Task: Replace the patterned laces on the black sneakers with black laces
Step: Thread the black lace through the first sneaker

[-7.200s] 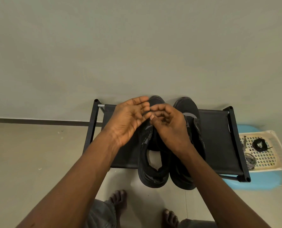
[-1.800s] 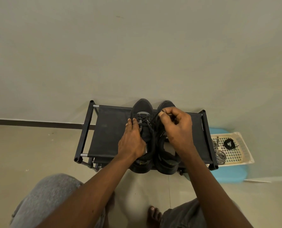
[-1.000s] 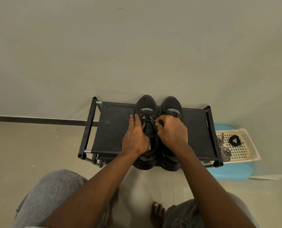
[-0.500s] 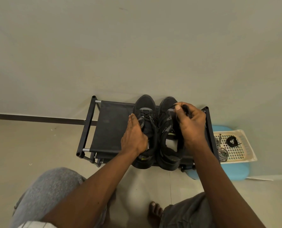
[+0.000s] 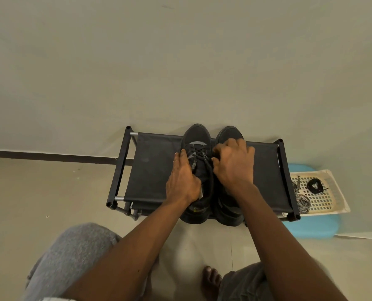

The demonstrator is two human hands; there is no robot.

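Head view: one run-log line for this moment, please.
left hand holds left sneaker | right hand pinches black lace | patterned laces in basket

Two black sneakers [image 5: 196, 135] [image 5: 229, 133], one rack [image 5: 157, 170], one basket [image 5: 335, 203], one coiled black lace [image 5: 314, 186], two hands [image 5: 181, 181] [image 5: 235, 164]

We see bare rack fabric [image 5: 152, 170] left of the sneakers [image 5: 197, 135]; rightward, the rack's end rail [image 5: 286, 177] and basket [image 5: 332, 210] block us.

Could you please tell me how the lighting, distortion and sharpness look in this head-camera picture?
Head view: soft, even light, no glare; head view: the wide-angle lens splays the side bars of the rack; head view: the black lace barely separates from the black left sneaker; head view: the forearms near the bottom edge look slightly soft.
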